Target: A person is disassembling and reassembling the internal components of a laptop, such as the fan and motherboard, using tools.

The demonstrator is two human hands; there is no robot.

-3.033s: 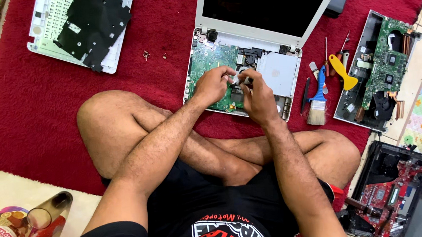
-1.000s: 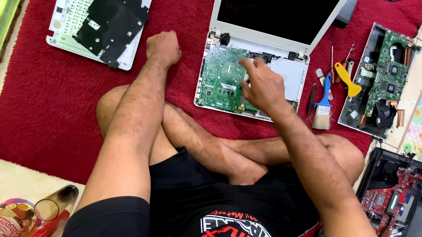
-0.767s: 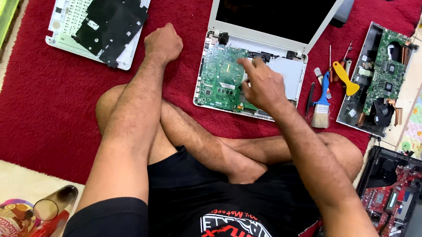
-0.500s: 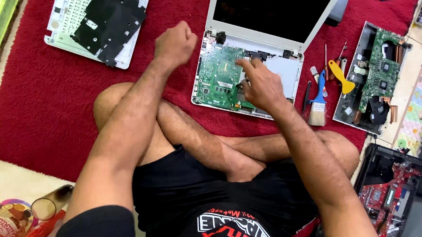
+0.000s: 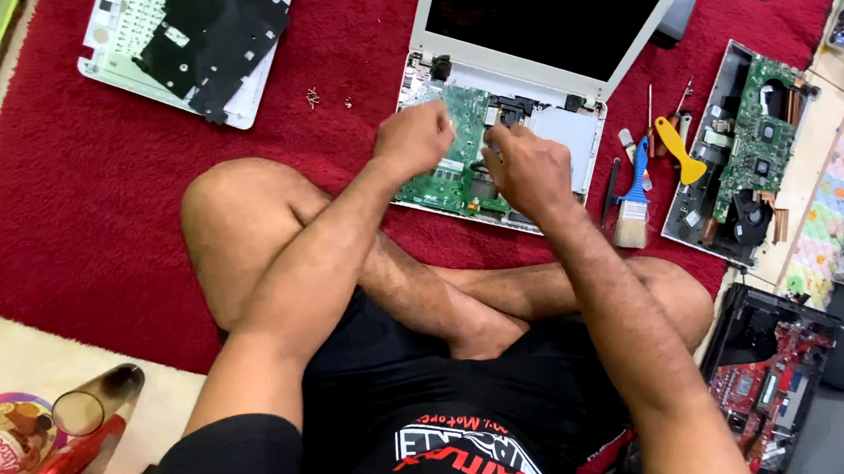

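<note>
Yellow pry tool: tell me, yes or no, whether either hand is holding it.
No. The yellow pry tool lies on the red rug, apart from both the left hand and right hand, which are over the opened laptop.

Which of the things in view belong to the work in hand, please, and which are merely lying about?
In hand:
left hand
right hand
opened white laptop
its green circuit board

Lying about:
paintbrush
yellow pry tool
second opened laptop base
detached keyboard panel
loose screws
</note>
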